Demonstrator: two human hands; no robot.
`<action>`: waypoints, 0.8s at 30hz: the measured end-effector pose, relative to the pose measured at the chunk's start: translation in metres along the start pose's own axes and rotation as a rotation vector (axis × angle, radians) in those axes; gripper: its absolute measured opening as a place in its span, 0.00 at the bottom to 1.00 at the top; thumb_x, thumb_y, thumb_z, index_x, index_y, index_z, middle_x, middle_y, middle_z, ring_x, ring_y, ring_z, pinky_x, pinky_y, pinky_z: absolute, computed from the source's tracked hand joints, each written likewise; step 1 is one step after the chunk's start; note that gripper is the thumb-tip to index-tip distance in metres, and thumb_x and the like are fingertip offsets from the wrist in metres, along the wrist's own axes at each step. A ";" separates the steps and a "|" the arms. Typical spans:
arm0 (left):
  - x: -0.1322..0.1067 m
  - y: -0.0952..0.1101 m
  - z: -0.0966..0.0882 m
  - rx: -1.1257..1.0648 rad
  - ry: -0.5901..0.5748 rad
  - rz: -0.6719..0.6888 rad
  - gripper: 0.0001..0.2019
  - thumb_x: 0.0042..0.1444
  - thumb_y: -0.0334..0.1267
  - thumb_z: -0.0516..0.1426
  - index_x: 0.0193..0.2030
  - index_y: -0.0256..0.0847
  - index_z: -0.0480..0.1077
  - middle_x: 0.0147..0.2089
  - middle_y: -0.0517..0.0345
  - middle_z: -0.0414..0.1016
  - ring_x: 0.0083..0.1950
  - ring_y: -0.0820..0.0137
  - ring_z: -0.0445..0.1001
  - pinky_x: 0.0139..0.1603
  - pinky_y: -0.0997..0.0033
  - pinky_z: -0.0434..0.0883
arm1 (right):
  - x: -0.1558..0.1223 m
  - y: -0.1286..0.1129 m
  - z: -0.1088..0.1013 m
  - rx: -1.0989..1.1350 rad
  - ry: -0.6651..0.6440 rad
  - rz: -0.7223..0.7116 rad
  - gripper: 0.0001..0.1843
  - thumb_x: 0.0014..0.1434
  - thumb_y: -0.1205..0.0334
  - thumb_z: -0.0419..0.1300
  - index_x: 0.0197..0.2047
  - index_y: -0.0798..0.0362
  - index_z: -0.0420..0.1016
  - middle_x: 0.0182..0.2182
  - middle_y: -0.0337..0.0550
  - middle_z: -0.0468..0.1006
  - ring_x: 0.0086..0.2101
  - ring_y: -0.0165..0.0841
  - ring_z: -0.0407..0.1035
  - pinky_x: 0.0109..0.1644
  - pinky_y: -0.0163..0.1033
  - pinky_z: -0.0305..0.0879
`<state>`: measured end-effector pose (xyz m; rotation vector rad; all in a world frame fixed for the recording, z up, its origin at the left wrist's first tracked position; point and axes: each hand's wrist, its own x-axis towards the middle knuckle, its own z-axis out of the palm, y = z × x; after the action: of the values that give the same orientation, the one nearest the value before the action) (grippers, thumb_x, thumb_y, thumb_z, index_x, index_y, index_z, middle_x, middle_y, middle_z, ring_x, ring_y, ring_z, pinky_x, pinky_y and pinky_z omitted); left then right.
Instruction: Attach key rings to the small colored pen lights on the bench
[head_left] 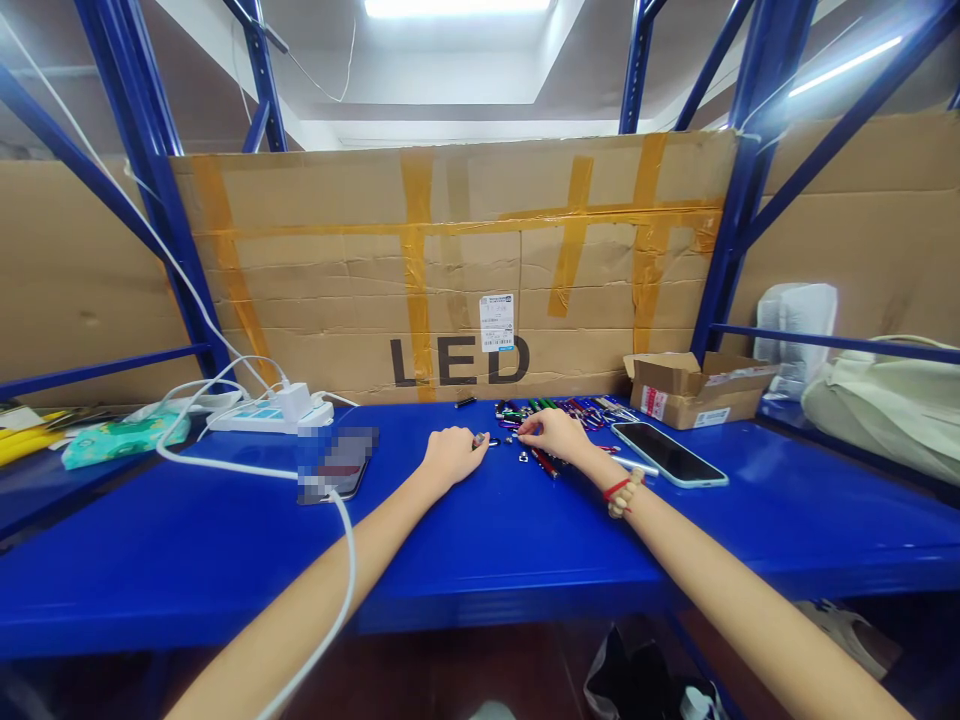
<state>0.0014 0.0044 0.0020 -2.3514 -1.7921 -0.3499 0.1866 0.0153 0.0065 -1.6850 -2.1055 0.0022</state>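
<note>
My left hand (pixel 454 456) rests on the blue shelf, its fingers curled in. A small shiny metal piece (pixel 479 439) shows between its thumb and forefinger. To the right, my right hand (pixel 559 436) reaches palm down with its fingertips pinched together over small silver bits; what they hold is too small to make out. Between the hands lie a loose silver piece (pixel 523 457) and a short dark metallic piece (pixel 493 442). A slim red metallic piece (pixel 545 463) sits just below my right hand. Behind it spreads a pile of colourful shiny metal pieces (pixel 579 411).
A phone (pixel 671 455) lies to the right, before an open cardboard box (pixel 694 388). At left are another phone (pixel 349 478), a white power strip (pixel 259 416) and a white cable (pixel 346 540) crossing my left forearm. Cardboard (pixel 337 300) walls the back between blue posts.
</note>
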 end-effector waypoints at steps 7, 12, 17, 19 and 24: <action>-0.001 0.000 -0.001 -0.006 -0.010 0.003 0.28 0.59 0.50 0.38 0.33 0.38 0.75 0.37 0.46 0.77 0.41 0.59 0.75 0.37 0.66 0.66 | 0.003 0.006 -0.001 -0.102 0.044 0.048 0.08 0.52 0.63 0.59 0.36 0.48 0.78 0.35 0.39 0.80 0.39 0.34 0.72 0.36 0.33 0.62; 0.000 -0.001 0.000 -0.008 -0.011 0.009 0.28 0.59 0.49 0.38 0.32 0.38 0.74 0.36 0.46 0.77 0.40 0.59 0.75 0.37 0.65 0.66 | 0.006 0.011 -0.007 -0.033 0.216 0.076 0.10 0.56 0.61 0.56 0.40 0.48 0.77 0.38 0.40 0.79 0.40 0.36 0.71 0.37 0.35 0.63; 0.002 -0.001 0.003 0.007 0.002 0.004 0.26 0.59 0.48 0.39 0.33 0.38 0.74 0.37 0.46 0.77 0.41 0.59 0.75 0.37 0.65 0.67 | 0.004 0.002 -0.005 0.100 0.292 0.009 0.10 0.56 0.58 0.55 0.38 0.47 0.77 0.37 0.37 0.79 0.37 0.33 0.72 0.38 0.35 0.63; 0.002 -0.002 0.004 0.015 0.002 0.007 0.25 0.59 0.48 0.39 0.33 0.38 0.74 0.37 0.46 0.77 0.40 0.59 0.75 0.37 0.65 0.67 | 0.002 -0.001 -0.001 0.089 0.266 -0.007 0.09 0.56 0.59 0.56 0.36 0.47 0.78 0.37 0.38 0.79 0.37 0.33 0.71 0.38 0.35 0.62; 0.002 -0.002 0.004 0.020 -0.003 0.011 0.25 0.59 0.48 0.40 0.33 0.38 0.74 0.38 0.46 0.77 0.41 0.60 0.75 0.37 0.66 0.67 | 0.001 -0.002 0.004 0.086 0.216 -0.022 0.07 0.55 0.60 0.57 0.35 0.49 0.77 0.38 0.39 0.78 0.37 0.33 0.70 0.39 0.35 0.62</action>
<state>0.0004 0.0077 -0.0012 -2.3479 -1.7752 -0.3257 0.1834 0.0172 0.0040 -1.5384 -1.9360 -0.0910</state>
